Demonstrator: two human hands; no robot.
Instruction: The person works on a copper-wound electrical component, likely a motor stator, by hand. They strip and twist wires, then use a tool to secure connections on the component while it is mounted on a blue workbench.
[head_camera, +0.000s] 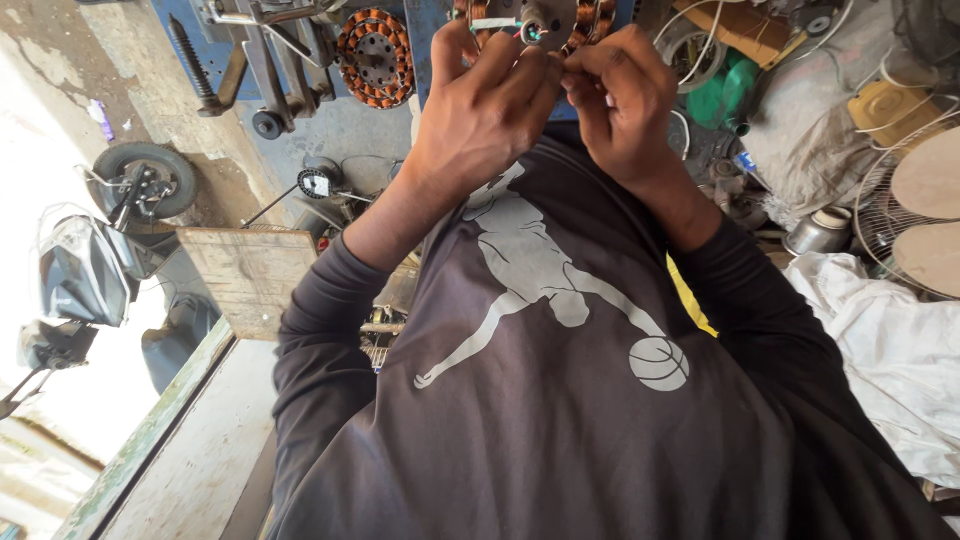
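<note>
My left hand (482, 105) and my right hand (625, 100) meet fingertip to fingertip at the top of the view. Both pinch thin wire leads of a copper-wound motor stator (585, 22), which is partly cut off by the frame's top edge. A small green-and-white sleeved lead (497, 23) sticks out just above my left fingers. A second stator with orange copper coils (375, 55) lies on the blue bench (180, 25) to the left, apart from both hands. My dark long-sleeved shirt (560, 400) fills the lower middle of the view.
A winding machine with a crank (265, 60) stands on the bench at top left. A scooter (85, 270) and its wheel (145, 180) are at far left, beside a wooden board (250, 275). At right lie a wire fan guard (900, 215), a metal pot (820, 232) and white cloth (890, 340).
</note>
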